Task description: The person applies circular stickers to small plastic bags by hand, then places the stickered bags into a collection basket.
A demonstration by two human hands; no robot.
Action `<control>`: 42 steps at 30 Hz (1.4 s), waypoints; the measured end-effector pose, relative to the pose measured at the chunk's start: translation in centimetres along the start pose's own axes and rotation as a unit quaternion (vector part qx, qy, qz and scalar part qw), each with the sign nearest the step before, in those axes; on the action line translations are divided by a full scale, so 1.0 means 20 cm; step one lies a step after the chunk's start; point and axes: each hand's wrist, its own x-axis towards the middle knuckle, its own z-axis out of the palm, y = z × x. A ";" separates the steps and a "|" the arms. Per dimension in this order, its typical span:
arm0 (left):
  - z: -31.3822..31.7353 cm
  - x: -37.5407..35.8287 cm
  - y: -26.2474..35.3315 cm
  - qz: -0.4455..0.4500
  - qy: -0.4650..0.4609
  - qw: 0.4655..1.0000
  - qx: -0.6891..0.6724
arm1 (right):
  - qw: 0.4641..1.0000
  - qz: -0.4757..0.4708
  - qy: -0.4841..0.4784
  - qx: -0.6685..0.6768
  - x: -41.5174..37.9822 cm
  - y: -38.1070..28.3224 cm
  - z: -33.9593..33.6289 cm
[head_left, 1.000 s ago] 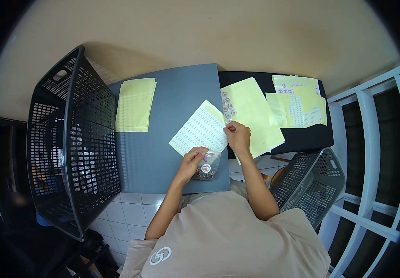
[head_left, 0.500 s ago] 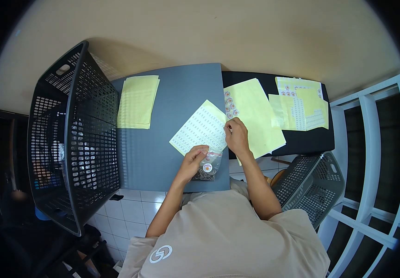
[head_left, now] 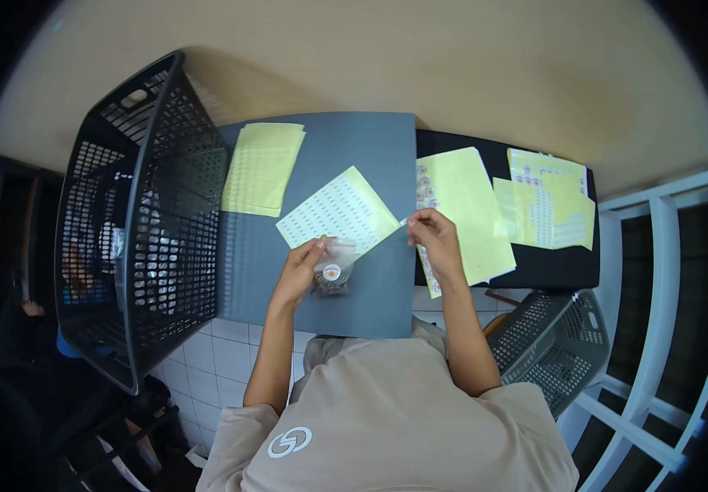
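My left hand (head_left: 298,269) is closed on the top edge of a small clear zip bag (head_left: 342,250). A round sticker (head_left: 332,272) with a reddish print is on the bag, and small dark pieces (head_left: 332,289) fill its bottom; their kind I cannot make out. Behind the bag, a sheet of small white printed labels (head_left: 329,209) on yellow backing lies tilted on the grey table (head_left: 354,307). My right hand (head_left: 440,242) is past the sheet's right corner, its fingertips pinching a small white label (head_left: 405,221).
Yellow sheets (head_left: 264,168) lie at the table's back left beside a large black basket (head_left: 174,213). On the black surface (head_left: 534,275) to the right are a big yellow sheet (head_left: 469,213), round stickers (head_left: 425,193) and part-used label sheets (head_left: 551,201). A grey basket (head_left: 571,353) stands lower right.
My left hand has moved left with the zip bag, off the label sheet's lower corner. My right hand has come away from the sheet's edge, a small label now showing at its fingertips. The view has shifted.
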 end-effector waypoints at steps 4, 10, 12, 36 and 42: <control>0.16 -0.10 0.29 0.023 -0.023 0.991 -0.127 | 0.992 -0.006 -0.060 0.107 -0.13 -0.27 0.16; 0.36 -0.13 0.51 0.099 -0.067 0.983 -0.140 | 0.986 -0.042 -0.113 0.113 -0.25 -0.51 0.41; 0.38 -0.16 0.56 0.090 -0.100 0.979 -0.154 | 0.989 -0.052 -0.101 0.093 -0.22 -0.51 0.43; 0.21 -0.27 0.50 0.229 -0.059 0.971 -0.036 | 0.990 -0.059 -0.057 0.113 -0.39 -0.54 0.57; 0.02 -0.42 0.51 0.216 -0.132 0.967 -0.029 | 0.969 -0.227 0.028 -0.092 -0.57 -0.50 0.59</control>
